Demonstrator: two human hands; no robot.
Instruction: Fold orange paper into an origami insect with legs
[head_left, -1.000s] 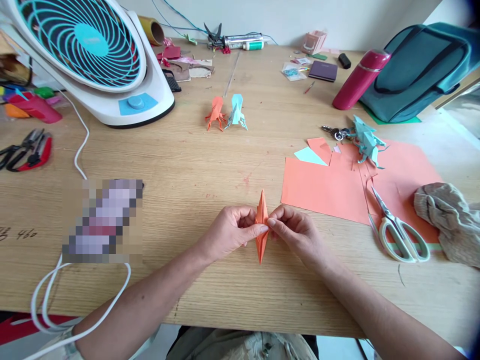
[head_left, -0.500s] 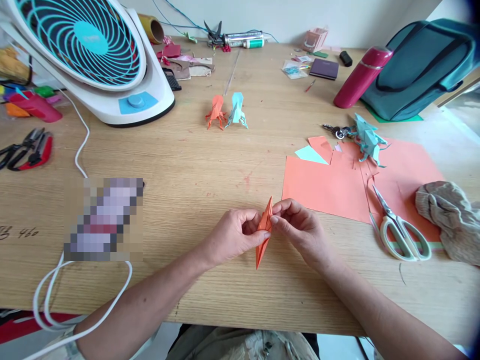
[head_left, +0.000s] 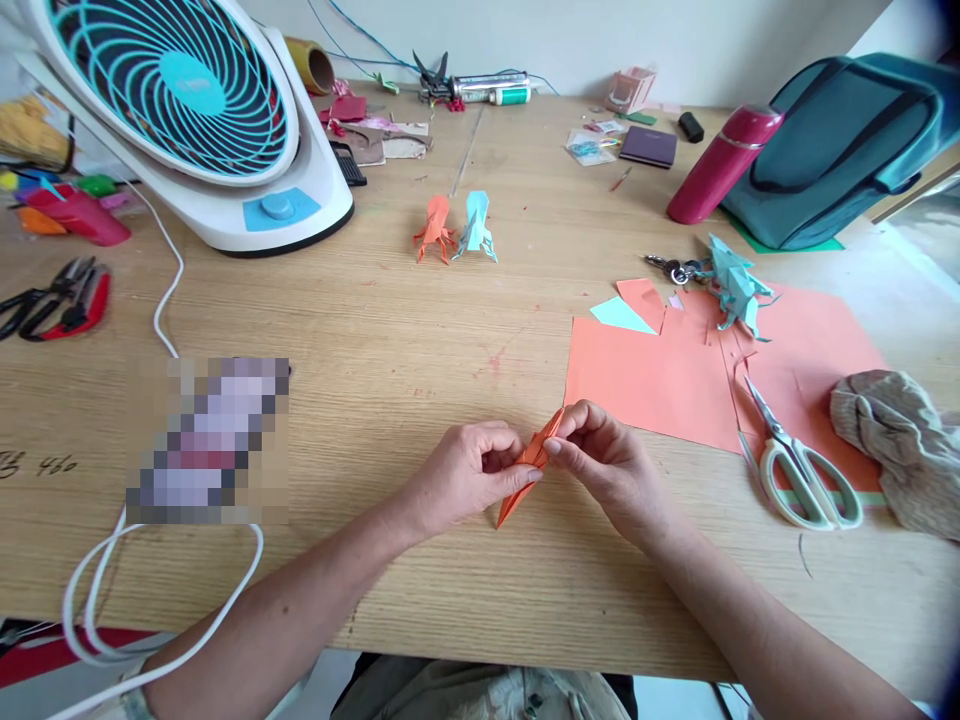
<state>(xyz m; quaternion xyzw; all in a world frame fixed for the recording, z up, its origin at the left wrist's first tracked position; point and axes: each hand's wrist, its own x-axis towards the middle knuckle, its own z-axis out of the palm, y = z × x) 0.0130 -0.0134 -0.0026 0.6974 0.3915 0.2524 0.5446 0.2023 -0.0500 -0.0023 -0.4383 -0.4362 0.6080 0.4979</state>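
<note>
Wooden bench (head_left: 360, 340) is spanning the frame.
Lower centre, left hand (head_left: 465, 470) and right hand (head_left: 609, 465) are pinching folded orange paper (head_left: 534, 453) between fingers, seemingly to hold creases tight.

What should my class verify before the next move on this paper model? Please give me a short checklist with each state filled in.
1. Left hand pinching the folded orange paper: ok, thumb laid across it.
2. Right hand steadying it: ok, thumb and fingers at its upper end.
3. Scissors apart from both hands: ok, lying off to the right.
4. White cable clear of the left forearm: not ok, it crosses in front of it in this view.
5. Creases sharp under the fingers: cannot tell, they are covered.
</note>
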